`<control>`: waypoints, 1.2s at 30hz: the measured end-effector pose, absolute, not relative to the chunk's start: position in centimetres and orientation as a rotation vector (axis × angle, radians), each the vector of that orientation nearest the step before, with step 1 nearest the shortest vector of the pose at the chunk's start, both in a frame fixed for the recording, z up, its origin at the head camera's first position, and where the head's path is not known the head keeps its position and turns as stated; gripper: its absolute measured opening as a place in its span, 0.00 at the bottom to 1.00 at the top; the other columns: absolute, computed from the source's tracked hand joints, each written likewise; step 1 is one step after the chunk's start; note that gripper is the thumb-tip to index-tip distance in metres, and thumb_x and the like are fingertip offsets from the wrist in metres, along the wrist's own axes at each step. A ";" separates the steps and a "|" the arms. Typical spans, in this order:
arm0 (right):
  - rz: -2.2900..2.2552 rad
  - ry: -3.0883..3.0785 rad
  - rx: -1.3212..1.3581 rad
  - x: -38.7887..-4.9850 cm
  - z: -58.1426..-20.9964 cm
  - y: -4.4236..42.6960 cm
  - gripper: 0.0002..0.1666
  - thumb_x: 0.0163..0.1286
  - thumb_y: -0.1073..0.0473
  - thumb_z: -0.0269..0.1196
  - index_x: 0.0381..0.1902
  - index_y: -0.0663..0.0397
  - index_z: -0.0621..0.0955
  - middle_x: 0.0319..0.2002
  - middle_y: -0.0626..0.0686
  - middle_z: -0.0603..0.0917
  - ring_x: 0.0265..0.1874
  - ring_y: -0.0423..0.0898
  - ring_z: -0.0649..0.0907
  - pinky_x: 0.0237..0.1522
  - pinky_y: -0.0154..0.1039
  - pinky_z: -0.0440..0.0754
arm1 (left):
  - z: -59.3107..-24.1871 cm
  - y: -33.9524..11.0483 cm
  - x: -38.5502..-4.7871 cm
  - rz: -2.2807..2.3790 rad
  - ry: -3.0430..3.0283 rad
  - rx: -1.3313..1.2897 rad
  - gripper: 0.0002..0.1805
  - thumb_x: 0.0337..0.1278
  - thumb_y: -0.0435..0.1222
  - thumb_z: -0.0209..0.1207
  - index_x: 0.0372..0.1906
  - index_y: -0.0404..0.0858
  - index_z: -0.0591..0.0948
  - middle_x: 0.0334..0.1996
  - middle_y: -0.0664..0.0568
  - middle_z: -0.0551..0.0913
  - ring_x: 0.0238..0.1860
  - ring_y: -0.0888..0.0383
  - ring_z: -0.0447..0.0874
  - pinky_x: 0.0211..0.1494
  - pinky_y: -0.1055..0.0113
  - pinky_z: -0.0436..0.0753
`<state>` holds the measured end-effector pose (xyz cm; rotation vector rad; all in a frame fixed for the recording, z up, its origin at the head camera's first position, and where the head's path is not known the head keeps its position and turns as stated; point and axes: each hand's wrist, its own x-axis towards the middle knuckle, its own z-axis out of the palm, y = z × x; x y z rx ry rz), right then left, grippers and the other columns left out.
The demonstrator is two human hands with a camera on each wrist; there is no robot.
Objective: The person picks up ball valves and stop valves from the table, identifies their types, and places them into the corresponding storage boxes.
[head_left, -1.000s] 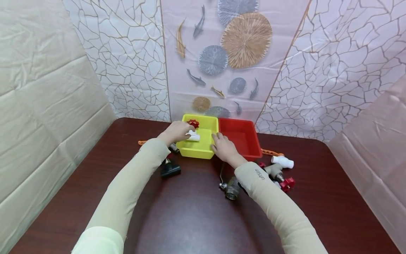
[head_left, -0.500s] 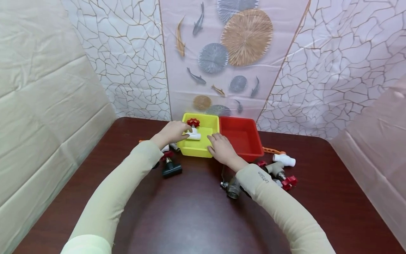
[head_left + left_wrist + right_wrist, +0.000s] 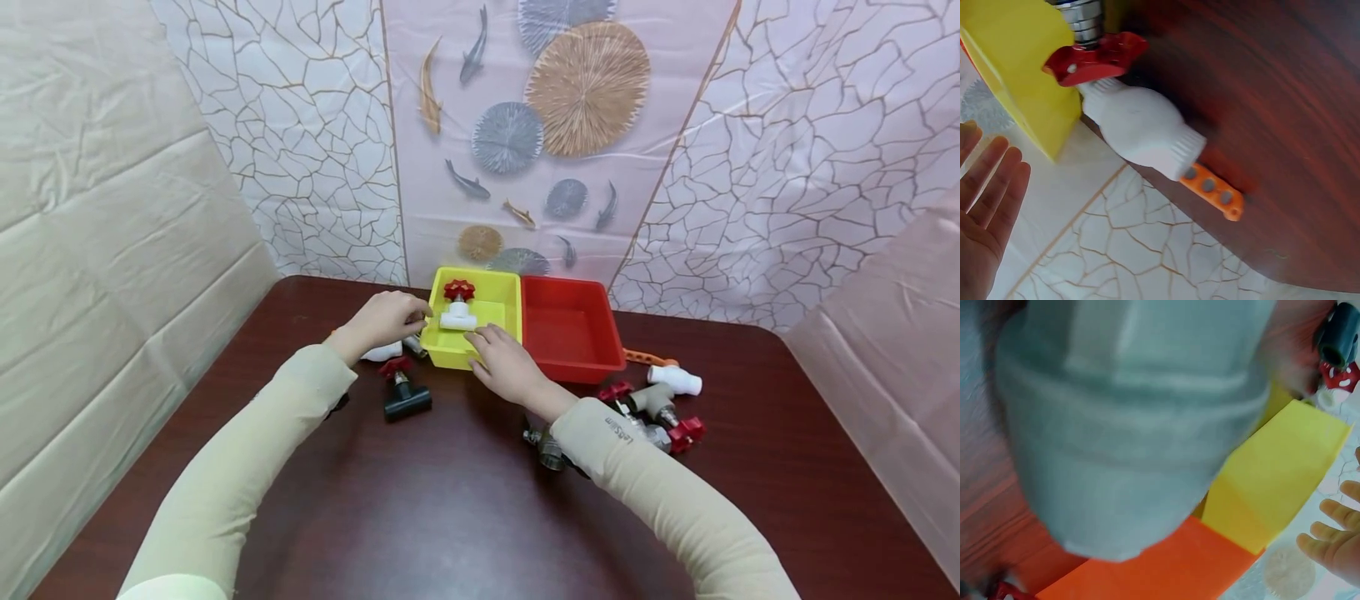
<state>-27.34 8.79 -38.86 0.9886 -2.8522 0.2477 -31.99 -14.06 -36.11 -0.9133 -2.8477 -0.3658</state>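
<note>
In the head view a white valve (image 3: pixel 458 320) with a red handwheel (image 3: pixel 459 289) lies in the yellow bin (image 3: pixel 462 361). At the bin's left edge is my left hand (image 3: pixel 386 320), holding nothing, fingers loosely bent. My right hand (image 3: pixel 510 367) hovers over the bin's near right corner with its fingers spread and empty. The left wrist view shows the left hand (image 3: pixel 988 209) with extended fingers beside the yellow bin (image 3: pixel 1035 81). Part of the right hand (image 3: pixel 1341 534) appears near the yellow bin (image 3: pixel 1272 475) in the right wrist view.
A red bin (image 3: pixel 573 372) adjoins the yellow one. Left of them lie a black valve (image 3: pixel 407 402) and a white fitting (image 3: pixel 383 352). On the right are a metal valve (image 3: pixel 551 452), a grey valve (image 3: pixel 652 398), a white fitting (image 3: pixel 676 380) and an orange handle (image 3: pixel 639 357).
My left hand has let go of the white valve and moved left, out of the yellow bin. My right hand has shifted slightly left across the bin's near edge.
</note>
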 end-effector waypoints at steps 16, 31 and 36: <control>0.412 -2.772 1.188 -25.4 -39.4 5.8 0.24 0.68 0.59 0.58 0.61 0.59 0.73 0.58 0.60 0.76 0.60 0.53 0.73 0.65 0.46 0.69 | -37.3 -19.3 -30.2 -0.357 -2.826 -0.821 0.11 0.58 0.37 0.60 0.44 0.38 0.84 0.37 0.49 0.86 0.36 0.55 0.83 0.39 0.58 0.81; 0.455 -2.792 1.309 -24.5 -40.2 4.2 0.24 0.67 0.61 0.58 0.61 0.55 0.74 0.60 0.60 0.74 0.59 0.53 0.74 0.63 0.46 0.71 | -38.3 -22.6 -28.3 -0.363 -2.770 -0.791 0.12 0.54 0.36 0.63 0.43 0.37 0.85 0.37 0.48 0.87 0.34 0.53 0.84 0.37 0.55 0.82; 0.440 -2.852 1.333 -24.6 -40.5 3.4 0.25 0.68 0.60 0.58 0.63 0.53 0.73 0.62 0.59 0.72 0.60 0.52 0.73 0.62 0.45 0.72 | -38.7 -23.2 -27.7 -0.359 -2.806 -0.751 0.13 0.55 0.36 0.62 0.45 0.37 0.84 0.39 0.47 0.87 0.37 0.52 0.84 0.39 0.54 0.81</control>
